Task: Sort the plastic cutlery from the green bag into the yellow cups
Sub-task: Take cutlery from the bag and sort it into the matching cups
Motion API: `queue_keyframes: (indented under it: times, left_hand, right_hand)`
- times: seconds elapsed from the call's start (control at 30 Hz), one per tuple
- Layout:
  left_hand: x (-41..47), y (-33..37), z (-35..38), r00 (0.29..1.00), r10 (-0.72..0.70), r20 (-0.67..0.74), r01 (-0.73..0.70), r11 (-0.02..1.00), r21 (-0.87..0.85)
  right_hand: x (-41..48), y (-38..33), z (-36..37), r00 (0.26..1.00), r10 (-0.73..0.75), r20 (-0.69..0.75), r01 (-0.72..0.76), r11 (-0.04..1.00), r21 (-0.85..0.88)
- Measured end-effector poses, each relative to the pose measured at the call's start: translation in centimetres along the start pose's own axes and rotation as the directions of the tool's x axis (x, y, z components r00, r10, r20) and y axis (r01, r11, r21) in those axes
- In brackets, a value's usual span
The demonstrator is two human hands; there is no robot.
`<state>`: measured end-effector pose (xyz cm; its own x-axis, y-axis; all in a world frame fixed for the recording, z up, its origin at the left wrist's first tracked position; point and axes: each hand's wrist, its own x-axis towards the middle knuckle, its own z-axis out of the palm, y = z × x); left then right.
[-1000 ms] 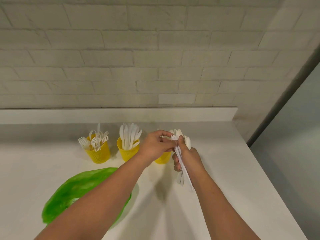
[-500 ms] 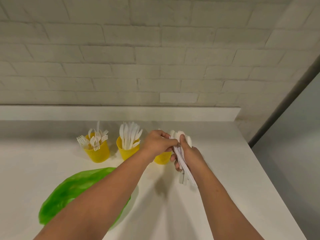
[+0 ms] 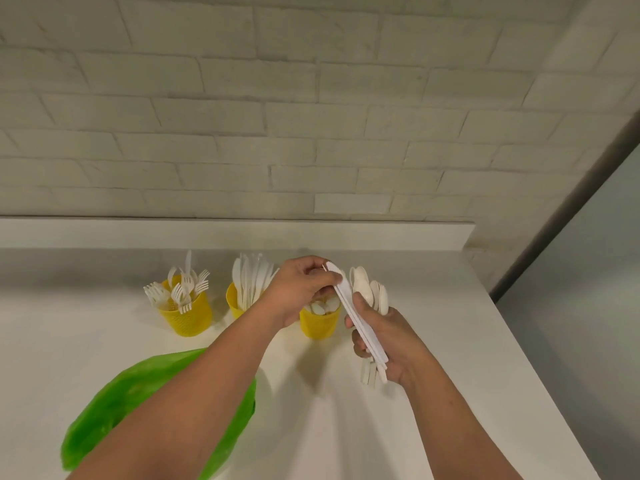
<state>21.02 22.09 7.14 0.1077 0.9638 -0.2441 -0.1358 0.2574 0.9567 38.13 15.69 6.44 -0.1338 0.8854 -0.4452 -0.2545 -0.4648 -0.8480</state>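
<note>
The white counter point(image 3: 450, 341) carries a crumpled green plastic bag point(image 3: 114, 410), lying near the left elbow, well back from both hands. Of the three yellow plastic cups, the fork cup point(image 3: 188, 315) stands far left of the left hand point(image 3: 301, 289), the knife cup point(image 3: 233, 303) is just left of it, and the spoon cup point(image 3: 318, 323) is beneath it. The right hand point(image 3: 391, 344) wraps a bundle of white plastic cutlery point(image 3: 360, 323). The left hand pinches one long piece point(image 3: 334, 271) at its top. I judge these light, stiff, slick and brittle: I'd pinch the tip and slide it out lengthwise, keeping the bundle clamped mid-handle.
</note>
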Motion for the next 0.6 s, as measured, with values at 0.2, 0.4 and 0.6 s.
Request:
queue_keyframes:
  times: [0.2,0.4,0.6]
  left_hand:
    - [-1.6,-1.5,1.7,0.995,0.079,-0.059,-0.077,0.996,0.037]
    - [-2.2,-0.3,0.6,0.987,0.144,-0.075,-0.142,0.989,0.03]
    - [-2.8,1.3,-2.0,0.963,0.233,-0.138,-0.237,0.972,-0.011]
  right_hand:
    - [0.0,0.6,-0.1,0.996,-0.086,-0.011,0.086,0.996,-0.017]
    - [0.0,1.2,0.0,0.996,-0.05,0.079,0.05,0.999,0.006]
    - [0.7,1.4,3.1,0.984,-0.088,0.158,0.078,0.995,0.068]
